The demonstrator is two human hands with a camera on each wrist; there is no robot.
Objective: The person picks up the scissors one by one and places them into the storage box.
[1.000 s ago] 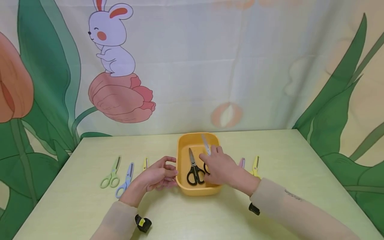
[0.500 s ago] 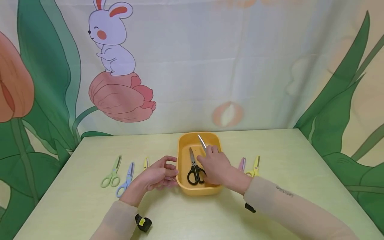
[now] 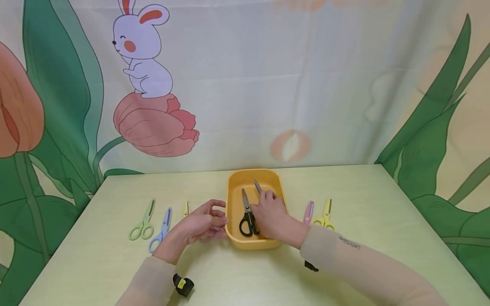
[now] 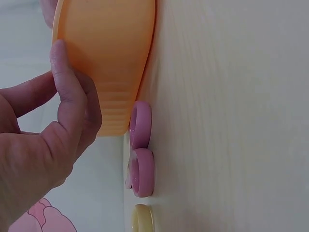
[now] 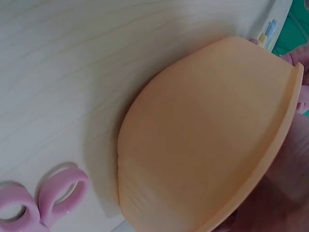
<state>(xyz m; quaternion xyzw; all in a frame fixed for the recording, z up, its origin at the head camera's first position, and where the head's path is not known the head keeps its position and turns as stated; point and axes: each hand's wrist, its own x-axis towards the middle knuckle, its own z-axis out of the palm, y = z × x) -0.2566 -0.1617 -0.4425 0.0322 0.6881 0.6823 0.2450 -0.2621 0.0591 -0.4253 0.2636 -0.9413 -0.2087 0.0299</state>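
Note:
In the head view a yellow-orange plastic box (image 3: 235, 244) stands mid-table. My left hand (image 3: 204, 221) holds its left side, fingertips at the rim; the left wrist view shows a fingertip (image 4: 59, 48) against that rim. My right hand (image 3: 269, 214) reaches inside and grips a pair of scissors, whose metal blades (image 3: 257, 185) point up and left past the fingers; its handles are hidden under the hand. Just left of it, black-handled scissors (image 3: 246, 227) lie on the box floor, one handle loop partly covered. The box wall hides most of my right hand in the right wrist view.
Left of the box lie green scissors (image 3: 141, 229), blue scissors (image 3: 164, 227) and yellow scissors (image 3: 186, 208) partly behind my left hand. Pink handle loops (image 4: 142, 171) lie close to the box's left side. On the right are pink scissors (image 3: 308, 212) and yellow scissors (image 3: 325, 219).
My right hand has moved left inside the box with the gripped scissors, toward the black-handled pair; the blades shifted and turned with it. My left hand and the box have stayed in place.

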